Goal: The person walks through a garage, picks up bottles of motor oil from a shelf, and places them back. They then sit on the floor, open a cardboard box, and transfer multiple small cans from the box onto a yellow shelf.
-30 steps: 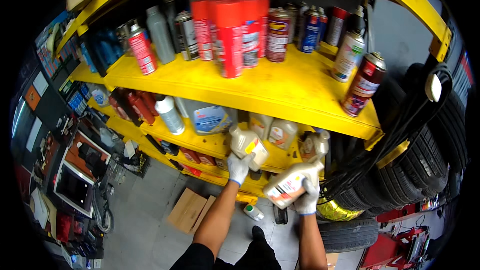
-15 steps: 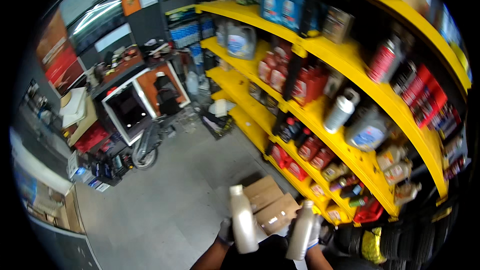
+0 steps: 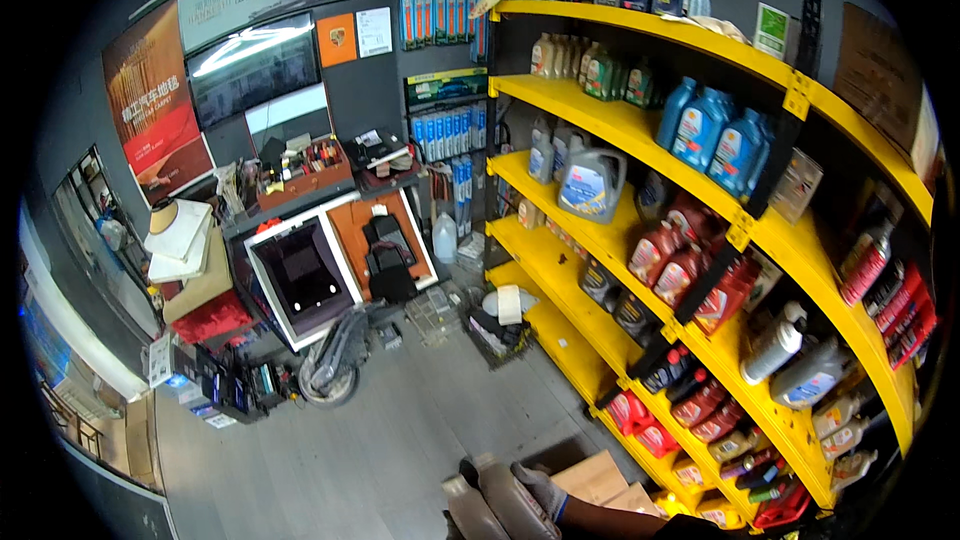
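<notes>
Two beige plastic bottles are held close together, tilted, at the bottom edge. My gloved right hand (image 3: 541,492) comes in from the lower right, its forearm lying across, and is closed round the right bottle (image 3: 508,496). Just beside it leans the left bottle (image 3: 474,514), raised to about the same height. My left hand is almost wholly hidden at the lower edge, behind that bottle; the bottle is still held up on its side. Open brown cardboard boxes (image 3: 592,478) sit on the floor beyond my right forearm.
Yellow shelving (image 3: 575,183) fills the right side, lined with oil bottles, blue jugs (image 3: 705,130), red jugs (image 3: 655,252) and spray cans. Across the grey floor (image 3: 400,420) stand a white-framed dark panel (image 3: 303,278), a folded scooter-like thing (image 3: 330,365) and stacked boxes (image 3: 200,380).
My view has swung up and toward the far wall. The two bottles, apart before, are now side by side, and my right arm has come across to the left.
</notes>
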`<move>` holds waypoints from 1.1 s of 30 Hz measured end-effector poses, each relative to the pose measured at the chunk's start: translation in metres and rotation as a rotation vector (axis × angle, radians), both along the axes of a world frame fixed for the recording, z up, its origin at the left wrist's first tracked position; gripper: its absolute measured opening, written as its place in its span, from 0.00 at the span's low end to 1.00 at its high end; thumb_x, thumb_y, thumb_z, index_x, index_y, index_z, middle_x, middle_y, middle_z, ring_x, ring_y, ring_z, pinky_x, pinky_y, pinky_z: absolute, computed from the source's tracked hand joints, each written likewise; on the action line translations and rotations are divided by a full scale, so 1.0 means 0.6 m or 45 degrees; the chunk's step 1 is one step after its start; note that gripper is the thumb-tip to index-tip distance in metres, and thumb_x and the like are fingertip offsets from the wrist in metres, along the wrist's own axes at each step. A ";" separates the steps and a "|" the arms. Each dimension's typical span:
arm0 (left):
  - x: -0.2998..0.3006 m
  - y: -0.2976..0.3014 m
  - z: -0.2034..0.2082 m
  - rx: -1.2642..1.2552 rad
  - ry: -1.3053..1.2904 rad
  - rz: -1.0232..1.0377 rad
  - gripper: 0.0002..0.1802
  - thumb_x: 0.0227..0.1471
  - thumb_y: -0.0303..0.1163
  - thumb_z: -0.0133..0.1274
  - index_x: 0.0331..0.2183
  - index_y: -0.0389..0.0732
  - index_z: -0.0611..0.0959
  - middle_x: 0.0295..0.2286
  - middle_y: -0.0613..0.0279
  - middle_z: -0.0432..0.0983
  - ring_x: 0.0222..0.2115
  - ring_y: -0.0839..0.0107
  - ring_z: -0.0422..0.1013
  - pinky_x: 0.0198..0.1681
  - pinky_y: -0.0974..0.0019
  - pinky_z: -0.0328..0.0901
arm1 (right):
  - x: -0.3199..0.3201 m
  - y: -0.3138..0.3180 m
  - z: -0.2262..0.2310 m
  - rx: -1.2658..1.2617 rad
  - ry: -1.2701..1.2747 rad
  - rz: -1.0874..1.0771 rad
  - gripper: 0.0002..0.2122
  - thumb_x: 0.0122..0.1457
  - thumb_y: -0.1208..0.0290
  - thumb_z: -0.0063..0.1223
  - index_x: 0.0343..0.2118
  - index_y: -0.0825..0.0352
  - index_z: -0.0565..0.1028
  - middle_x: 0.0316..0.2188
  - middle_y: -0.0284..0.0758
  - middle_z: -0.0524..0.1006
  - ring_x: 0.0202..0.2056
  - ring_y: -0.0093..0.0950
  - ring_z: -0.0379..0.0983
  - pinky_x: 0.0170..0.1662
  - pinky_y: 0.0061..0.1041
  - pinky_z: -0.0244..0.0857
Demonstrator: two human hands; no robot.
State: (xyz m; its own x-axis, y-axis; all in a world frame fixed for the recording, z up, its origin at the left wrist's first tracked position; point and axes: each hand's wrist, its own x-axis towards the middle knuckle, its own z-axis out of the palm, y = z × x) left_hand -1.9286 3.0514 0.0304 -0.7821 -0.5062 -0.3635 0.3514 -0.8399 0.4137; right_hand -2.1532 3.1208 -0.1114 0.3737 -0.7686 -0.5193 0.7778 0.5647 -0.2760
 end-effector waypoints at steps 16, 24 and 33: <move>-0.213 -0.635 0.032 -0.031 0.170 -0.112 0.71 0.50 0.86 0.57 0.77 0.43 0.64 0.55 0.41 0.79 0.52 0.45 0.79 0.57 0.39 0.75 | -0.211 -0.534 0.111 -0.135 -0.163 -0.531 0.41 0.70 0.28 0.52 0.64 0.67 0.75 0.49 0.47 0.85 0.45 0.42 0.85 0.47 0.46 0.83; -0.472 -1.072 0.145 -0.088 0.687 -0.159 0.69 0.54 0.81 0.59 0.78 0.40 0.61 0.74 0.36 0.60 0.73 0.29 0.59 0.75 0.21 0.52 | -0.311 -0.770 0.225 -0.408 -0.192 -0.921 0.48 0.63 0.23 0.55 0.69 0.65 0.70 0.44 0.46 0.82 0.36 0.43 0.83 0.40 0.47 0.82; -0.672 -1.442 0.193 -0.037 0.375 0.025 0.40 0.63 0.48 0.61 0.68 0.35 0.74 0.61 0.40 0.78 0.59 0.43 0.79 0.65 0.33 0.75 | -0.459 -0.997 0.218 -0.213 0.277 -1.306 0.46 0.59 0.17 0.52 0.60 0.61 0.75 0.35 0.45 0.81 0.30 0.45 0.79 0.30 0.47 0.77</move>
State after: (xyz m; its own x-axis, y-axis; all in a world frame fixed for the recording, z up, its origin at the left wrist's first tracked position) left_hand -2.3316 2.1860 0.1464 -0.8418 -0.5290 -0.1075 0.4758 -0.8212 0.3152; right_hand -2.4284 2.5225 0.0195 -0.5824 -0.7312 -0.3553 0.7848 -0.3917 -0.4803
